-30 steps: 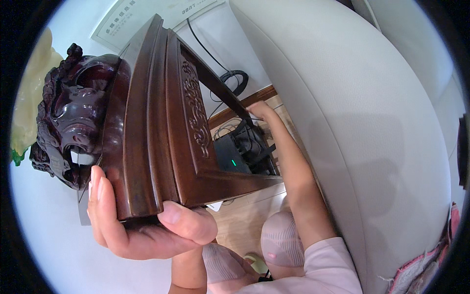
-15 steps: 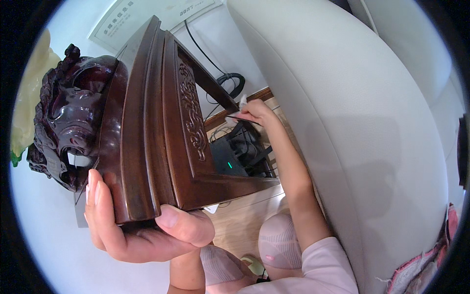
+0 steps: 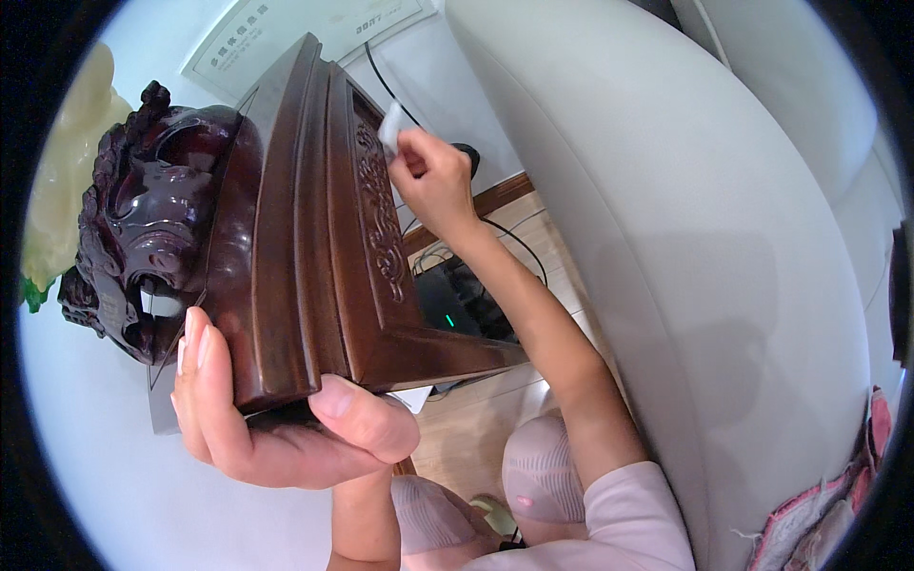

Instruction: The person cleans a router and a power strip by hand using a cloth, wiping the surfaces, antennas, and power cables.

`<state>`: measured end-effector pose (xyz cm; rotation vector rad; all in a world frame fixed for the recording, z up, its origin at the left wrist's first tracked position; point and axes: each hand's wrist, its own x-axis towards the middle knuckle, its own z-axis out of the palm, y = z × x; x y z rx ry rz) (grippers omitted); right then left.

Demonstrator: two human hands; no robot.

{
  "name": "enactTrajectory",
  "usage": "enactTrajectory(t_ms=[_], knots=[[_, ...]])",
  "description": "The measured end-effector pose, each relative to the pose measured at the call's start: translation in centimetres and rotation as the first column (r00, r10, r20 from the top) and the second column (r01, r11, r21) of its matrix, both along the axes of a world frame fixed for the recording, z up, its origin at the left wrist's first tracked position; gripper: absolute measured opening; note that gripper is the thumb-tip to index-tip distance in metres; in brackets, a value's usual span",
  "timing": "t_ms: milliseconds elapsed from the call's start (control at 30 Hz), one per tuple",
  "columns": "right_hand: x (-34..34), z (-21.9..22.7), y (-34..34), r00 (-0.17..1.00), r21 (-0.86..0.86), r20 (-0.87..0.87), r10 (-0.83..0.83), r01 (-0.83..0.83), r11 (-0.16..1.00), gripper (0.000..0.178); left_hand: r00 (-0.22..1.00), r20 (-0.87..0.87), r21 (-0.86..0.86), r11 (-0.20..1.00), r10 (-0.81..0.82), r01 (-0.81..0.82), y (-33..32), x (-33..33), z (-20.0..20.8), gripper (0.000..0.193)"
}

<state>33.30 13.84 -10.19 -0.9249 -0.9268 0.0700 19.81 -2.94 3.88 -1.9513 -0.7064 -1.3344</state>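
Clearly apart from each other, the hands are both occupied. The left hand [image 3: 286, 447], at about seven o'clock, is clamped on the near corner of a dark wooden tabletop [image 3: 278, 271], its fingers curled over the upper face and its thumb pressed to the moulded edge. That tabletop runs from the grip up toward eleven o'clock. Just above the centre, toward twelve, the right hand [image 3: 436, 181] pinches a white cloth [image 3: 390, 128], blurred, beside the upper end of a carved panel [image 3: 381, 224] set below the edge; whether the cloth touches the wood I cannot tell. On the tabletop, toward nine o'clock, sits a glossy dark carved ornament [image 3: 157, 224], with a cream-coloured piece [image 3: 71, 152] beyond it at ten. Near the centre, under the right forearm, lies a black device [image 3: 440, 297] with a green light. A pale padded seat [image 3: 685, 276] fills three o'clock, and a pink-edged textile [image 3: 819, 519] lies at four. A white wall panel [image 3: 286, 43] is at eleven.
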Motion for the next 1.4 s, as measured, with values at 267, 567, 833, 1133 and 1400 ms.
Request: enactTrajectory(t_ms=[267, 567, 833, 1133, 1400], knots=[[-2.1, -5.6, 0.6, 0.619, 0.028, 0.679, -0.395, 0.516, 0.856, 0.012, 0.998, 0.048, -0.052, 0.998, -0.036, 0.038, 0.0, 0.0, -0.1, 0.061], [0.6, -10.9, -2.7, 0.79, -0.542, 0.604, 0.105, 0.311, 0.781, 0.014, 1.0, -0.021, 0.134, 0.991, -0.018, 0.021, 0.2, 0.1, 0.3, 0.049], [0.8, 0.8, -15.9, 0.969, -0.07, -0.149, -0.198, 0.189, 0.979, 0.017, 0.99, 0.012, 0.029, 0.99, -0.141, 0.14, -0.7, -0.9, -0.5, 0.049], [-13.0, 8.9, -25.5, 0.824, 0.209, 0.565, 0.04, -0.189, 0.959, 0.021, 0.598, 0.521, -0.273, 0.546, -0.608, 0.792, -5.5, -14.5, -4.1, 0.041], [-25.5, 8.7, -20.5, 0.546, -0.123, 0.727, 0.415, -0.491, 0.862, 0.042, 0.236, 0.968, -0.168, 0.48, -0.084, 0.861, -5.7, -25.5, -7.9, 0.051]])
